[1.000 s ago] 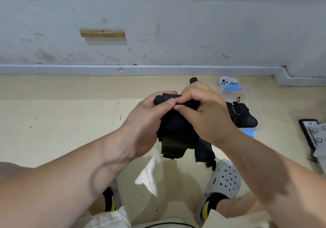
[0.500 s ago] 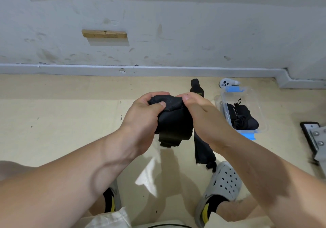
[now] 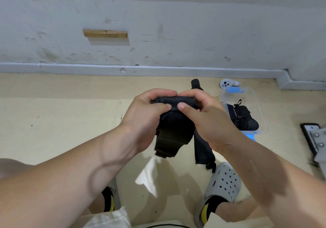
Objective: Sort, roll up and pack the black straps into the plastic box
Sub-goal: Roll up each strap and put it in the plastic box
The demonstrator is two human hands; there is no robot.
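Strap point(image 3: 173, 125), black, is held in the air above the floor point(image 3: 70, 121), in front of the person and between both hands. Left hand point(image 3: 146, 116) and right hand point(image 3: 210, 120) each grip its upper edge. On both hands the fingers point(image 3: 158, 93) curl over the far side, and the thumbs press the near side almost tip to tip. All are clamped on the fabric.

The upper edge is a short rolled band whose long axis runs left to right from one hand to the other. The unrolled tail hangs below the hands, toward the person's feet. Judgement: rolling is under way and not finished, since a fair length of tail is loose.

Plastic box point(image 3: 257, 104) stands on the floor to the right of the hands, near the right wrist and well apart from the left hand. Dark rolled items point(image 3: 241, 118) already lie inside it. A second black strap point(image 3: 202, 148) lies flat on the floor beneath the right hand, its length running away from the person, just beside the box.

Judgement: the roll should be turned down the hanging tail. The right hand, being nearer, suits the transfer into the box. Loosening either thumb risks the roll springing open.
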